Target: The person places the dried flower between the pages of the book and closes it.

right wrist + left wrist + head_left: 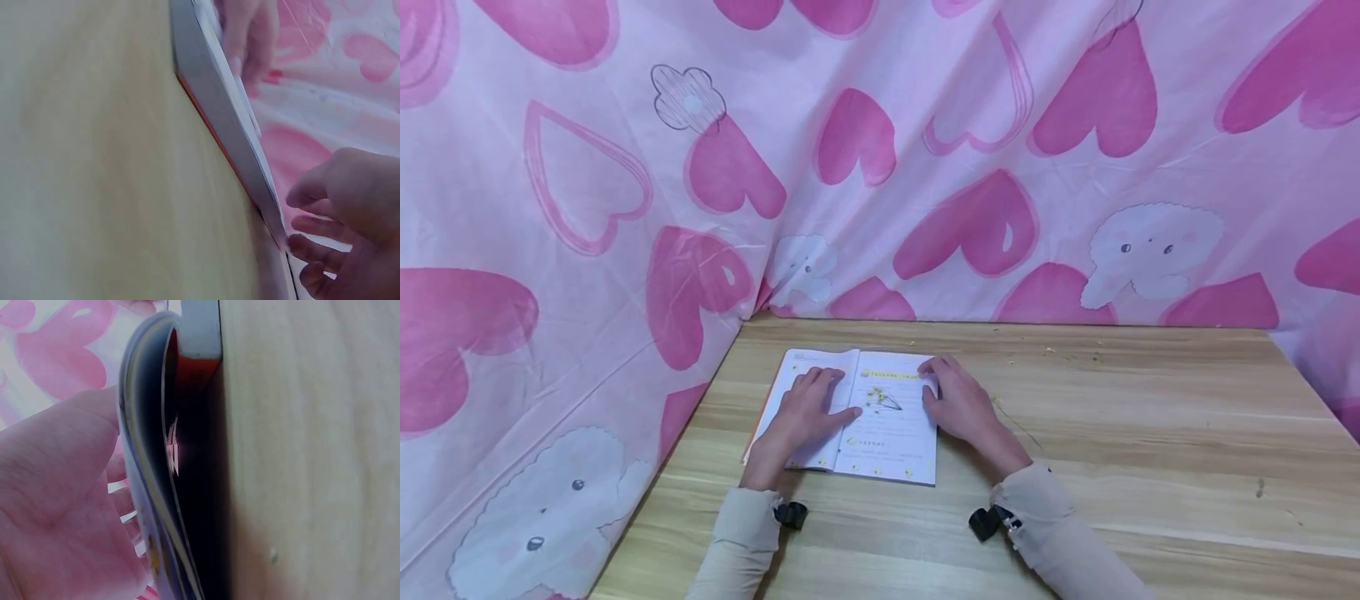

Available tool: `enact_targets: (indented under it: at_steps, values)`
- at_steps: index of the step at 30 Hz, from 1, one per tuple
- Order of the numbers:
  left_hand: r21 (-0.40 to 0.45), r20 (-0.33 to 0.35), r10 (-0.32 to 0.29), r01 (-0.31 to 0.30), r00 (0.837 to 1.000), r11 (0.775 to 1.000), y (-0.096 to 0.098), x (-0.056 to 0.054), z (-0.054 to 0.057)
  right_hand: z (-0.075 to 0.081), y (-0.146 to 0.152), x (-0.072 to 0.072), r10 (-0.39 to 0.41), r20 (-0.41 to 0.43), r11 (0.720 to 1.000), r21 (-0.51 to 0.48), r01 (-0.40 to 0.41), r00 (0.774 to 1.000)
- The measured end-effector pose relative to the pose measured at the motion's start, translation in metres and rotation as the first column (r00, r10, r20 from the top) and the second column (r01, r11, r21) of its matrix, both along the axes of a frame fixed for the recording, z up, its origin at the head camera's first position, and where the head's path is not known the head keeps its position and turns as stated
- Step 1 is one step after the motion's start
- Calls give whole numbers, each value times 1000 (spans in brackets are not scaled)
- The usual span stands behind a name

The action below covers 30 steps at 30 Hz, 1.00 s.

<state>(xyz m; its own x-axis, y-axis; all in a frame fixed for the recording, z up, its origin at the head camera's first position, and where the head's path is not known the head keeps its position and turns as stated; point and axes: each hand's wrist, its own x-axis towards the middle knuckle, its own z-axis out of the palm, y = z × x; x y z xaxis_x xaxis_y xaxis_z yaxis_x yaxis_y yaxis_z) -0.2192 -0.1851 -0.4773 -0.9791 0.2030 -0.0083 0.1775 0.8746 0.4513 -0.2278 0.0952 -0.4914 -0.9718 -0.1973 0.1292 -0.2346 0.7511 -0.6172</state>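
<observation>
An open book (887, 450) with printed white pages lies on the wooden table. On its right page is a small sprig of yellow flowers (880, 397). My left hand (807, 408) rests over the left page with spread fingers, its thumb reaching to the middle fold. In the left wrist view, the left pages (140, 425) bow up in a curve beside that hand. My right hand (958, 400) is at the book's upper right edge, fingertips on the page corner and thumb by the side. Its fingers are loosely bent along the edge in the right wrist view.
A thin stem (1017, 421) lies on the table (1150, 467) to the right of the book. Small plant bits (1096, 357) are scattered towards the back. A pink heart-patterned cloth (865, 217) hangs behind and along the left side.
</observation>
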Motion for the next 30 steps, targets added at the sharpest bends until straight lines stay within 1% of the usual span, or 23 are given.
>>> enact_targets:
  at_steps: [2, 6, 11, 14, 17, 19, 21, 23, 24, 26, 28, 30]
  values:
    - [-3, -1, -2, 2, 1000, 1000, 0, 0, 0, 0, 7, -2, 3, 9, 1000, 24, -3, 1000]
    - [-4, -4, -9, 9, 1000, 1000, 0, 1, -1, -1, 17, -5, 30, 63, 998, 58, -33, 998]
    - [-19, -26, -11, 10, 1000, 1000, 0, 1, 0, -1, 20, -6, 40, 110, 995, 84, -49, 993]
    - [-30, -54, -20, 19, 998, 999, 3, 1, 3, 0, 21, -6, 39, 110, 994, 94, -50, 993]
    - [-31, -126, -52, 48, 991, 998, 10, 3, 8, 0, 21, -5, 41, 104, 994, 94, -51, 994]
    - [-16, -191, -89, 88, 978, 996, 17, 6, 12, 0, 21, -5, 44, 102, 994, 91, -53, 994]
    - [5, -258, -141, 148, 956, 989, 25, 9, 16, 0, 21, -6, 48, 100, 994, 91, -57, 994]
    - [33, -286, -202, 220, 937, 975, 35, 13, 21, -1, 21, -7, 52, 98, 994, 89, -61, 994]
    - [47, -286, -234, 257, 929, 965, 40, 16, 23, -2, 22, -7, 55, 97, 994, 89, -63, 994]
    - [65, -259, -296, 322, 919, 944, 51, 21, 25, -3, 23, -8, 58, 92, 994, 90, -66, 994]
    - [63, -206, -355, 374, 912, 925, 61, 25, 24, -3, 24, -8, 63, 84, 993, 91, -71, 995]
    - [46, -156, -395, 406, 905, 913, 70, 29, 20, -3, 25, -8, 63, 76, 993, 97, -70, 995]
